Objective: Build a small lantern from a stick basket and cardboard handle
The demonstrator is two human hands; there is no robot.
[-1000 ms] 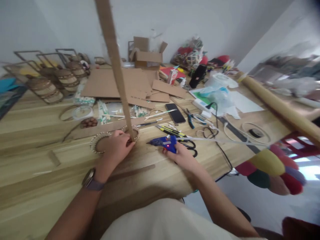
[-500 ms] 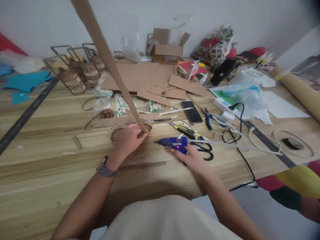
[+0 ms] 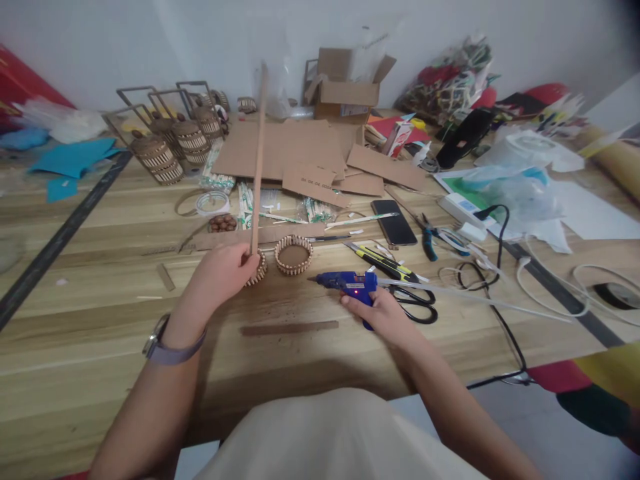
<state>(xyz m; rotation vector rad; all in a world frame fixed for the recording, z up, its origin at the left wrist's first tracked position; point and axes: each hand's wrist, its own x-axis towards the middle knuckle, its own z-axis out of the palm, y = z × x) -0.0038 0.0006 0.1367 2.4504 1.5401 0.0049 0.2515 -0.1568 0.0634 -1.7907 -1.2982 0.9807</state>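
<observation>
My left hand [image 3: 225,270] pinches the lower end of a long cardboard strip [image 3: 259,153], which stands nearly upright. Behind that hand, partly covered by it, lies one ring edged with small wooden pieces [image 3: 258,272]. A second ring of the same kind [image 3: 293,256] rests on the table to its right, fully in sight. My right hand [image 3: 383,313] grips a blue hot glue gun [image 3: 345,283] with a red light showing, its nozzle pointing left toward the second ring. From the gun's back a long clear glue stick [image 3: 465,298] sticks out. A brown strip [image 3: 290,327] lies in front.
Black-handled scissors [image 3: 417,307] and a yellow-black cutter [image 3: 383,260] lie beside the glue gun. Farther back are a phone [image 3: 393,222], pliers [image 3: 429,243], cardboard sheets [image 3: 273,150] and small lidded baskets [image 3: 157,159]. A black cable [image 3: 500,320] runs over the right edge.
My left hand has moved left with the strip, which now stands straighter instead of leaning far left. The second ring has come into full view. My right hand still holds the glue gun.
</observation>
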